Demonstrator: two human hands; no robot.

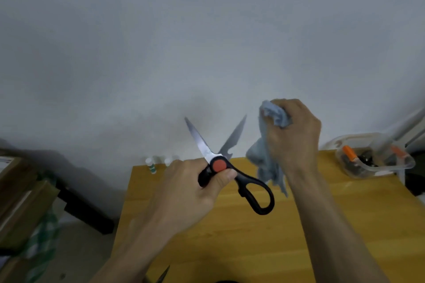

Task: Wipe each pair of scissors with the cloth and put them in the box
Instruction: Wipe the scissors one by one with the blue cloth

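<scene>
Yellow wooden table (230, 248) against grey wall (161, 41)

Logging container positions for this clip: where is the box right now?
In the head view the clear box sits at the table's far right corner by the wall, right of the right hand gripping the cloth.

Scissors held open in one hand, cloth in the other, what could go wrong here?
1. The scissors are spread open with bare points up; the right hand bringing the cloth in could get nicked.
2. The left hand grips only one handle near the pivot, so they might swing shut or slip.
</scene>
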